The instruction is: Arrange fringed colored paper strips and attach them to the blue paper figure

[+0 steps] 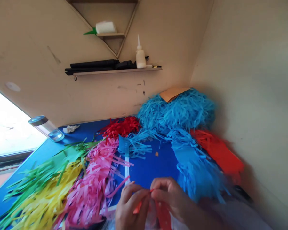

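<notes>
Both my hands are at the bottom middle, over the blue tabletop. My left hand and my right hand are closed in pinches on a red paper strip, their fingertips meeting at its top. The strip hangs down between the hands. Pink paper strips lie just left of my left hand. A heap of blue strips lies just right of my right hand.
Yellow strips and green strips lie at the left. Red strips and a big blue pile with brown card sit at the back, orange-red paper by the right wall. A clear jar lies left; a glue bottle stands on the shelf.
</notes>
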A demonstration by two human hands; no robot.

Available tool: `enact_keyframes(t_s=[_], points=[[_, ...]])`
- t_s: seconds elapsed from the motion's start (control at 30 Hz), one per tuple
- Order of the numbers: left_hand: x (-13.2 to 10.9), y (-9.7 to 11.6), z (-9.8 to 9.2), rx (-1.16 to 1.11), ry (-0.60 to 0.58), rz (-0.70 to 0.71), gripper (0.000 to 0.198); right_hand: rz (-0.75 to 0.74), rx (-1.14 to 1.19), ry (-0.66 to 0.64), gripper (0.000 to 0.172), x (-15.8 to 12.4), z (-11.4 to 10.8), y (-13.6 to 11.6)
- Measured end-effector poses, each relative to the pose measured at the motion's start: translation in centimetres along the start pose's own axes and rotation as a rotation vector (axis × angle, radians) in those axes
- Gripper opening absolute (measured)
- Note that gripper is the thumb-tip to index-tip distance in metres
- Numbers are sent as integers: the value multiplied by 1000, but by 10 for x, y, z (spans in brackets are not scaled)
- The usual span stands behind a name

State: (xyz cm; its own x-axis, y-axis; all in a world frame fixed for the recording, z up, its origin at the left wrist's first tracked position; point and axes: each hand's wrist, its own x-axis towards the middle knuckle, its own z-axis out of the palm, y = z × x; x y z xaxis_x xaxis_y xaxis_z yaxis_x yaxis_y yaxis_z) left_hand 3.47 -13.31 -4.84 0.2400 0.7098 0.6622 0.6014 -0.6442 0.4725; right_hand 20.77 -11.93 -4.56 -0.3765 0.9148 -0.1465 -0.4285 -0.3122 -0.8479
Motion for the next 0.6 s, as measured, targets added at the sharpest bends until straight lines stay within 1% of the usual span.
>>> enact_keyframes(t_s=[0.1,0.17,0.23,0.3,0.37,0.4,0.43,0.47,0.5,0.53,0.57,0.6], points=[[-8,8,8,-118,11,-117,8,5,80,70,40,-3,3,5],[-9,12,10,-183,9,-145,11,-2,90,84,41,-3,4,6],[-10,11,9,-220,-4,-129,15,-46,69,72,38,-3,6,6],[-12,6,8,-221,1,-65,20,-108,21,67,34,-3,7,6],[-16,-3,7,-194,25,-26,24,-192,-93,58,31,1,8,5],[-19,-7,7,-188,45,-41,23,-243,-194,39,28,7,6,2],[-22,-10,8,-196,72,-103,19,-291,-320,18,25,16,2,-2],[-24,-13,9,-233,110,-217,13,-324,-470,10,23,30,-4,-9],[-26,-15,10,-310,153,-375,11,-339,-660,13,22,47,-12,-17],[-28,-16,12,-430,189,-557,17,-326,-841,50,22,67,-22,-27],[-28,-16,14,-578,202,-735,25,-297,-1093,123,22,89,-33,-37],[-28,-16,16,-735,186,-885,31,-264,-1382,174,21,111,-46,-46]])
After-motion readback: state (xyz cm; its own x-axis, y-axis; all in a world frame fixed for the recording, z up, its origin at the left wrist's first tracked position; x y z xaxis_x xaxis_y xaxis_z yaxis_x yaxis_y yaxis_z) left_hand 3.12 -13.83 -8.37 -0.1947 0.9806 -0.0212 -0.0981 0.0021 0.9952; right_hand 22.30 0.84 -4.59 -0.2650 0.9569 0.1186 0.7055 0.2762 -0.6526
